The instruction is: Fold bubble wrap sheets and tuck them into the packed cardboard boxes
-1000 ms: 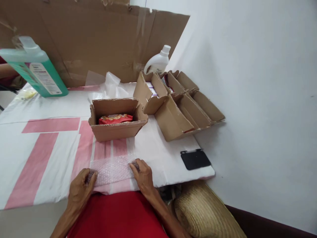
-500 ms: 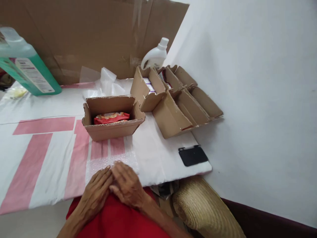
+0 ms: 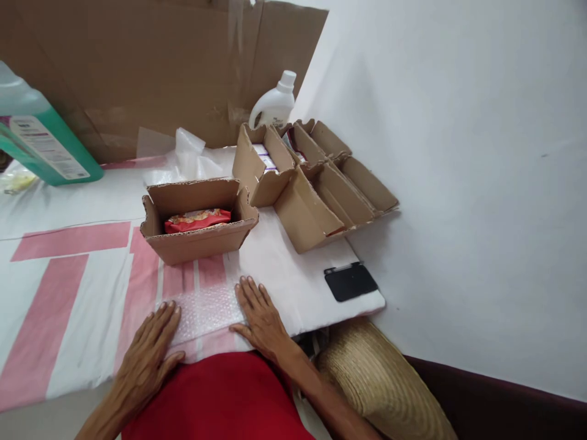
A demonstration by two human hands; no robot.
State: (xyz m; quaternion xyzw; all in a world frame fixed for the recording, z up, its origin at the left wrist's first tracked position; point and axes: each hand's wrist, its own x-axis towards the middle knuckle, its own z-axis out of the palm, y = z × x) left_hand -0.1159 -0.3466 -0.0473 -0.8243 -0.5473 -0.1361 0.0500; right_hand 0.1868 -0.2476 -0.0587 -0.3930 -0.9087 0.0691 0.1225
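Observation:
A small sheet of clear bubble wrap [image 3: 206, 310] lies flat on the white and pink table cover [image 3: 68, 287] at the near edge. My left hand [image 3: 149, 354] rests flat at the sheet's left end, fingers stretched out. My right hand [image 3: 259, 318] lies flat on its right end, fingers spread. Just beyond the sheet stands an open cardboard box [image 3: 197, 223] with a red snack packet [image 3: 197, 220] inside.
Several open cardboard boxes [image 3: 316, 183] sit at the back right by a white bottle [image 3: 274, 109]. A green liquid bottle [image 3: 41, 143] stands far left, crumpled clear plastic [image 3: 183, 162] behind the box. A black flat object [image 3: 351, 282] lies near the table corner, a straw hat [image 3: 380, 385] below it.
My hands were together at the middle of the bubble wrap half a second ago. They have slid apart to its two ends and now lie flat.

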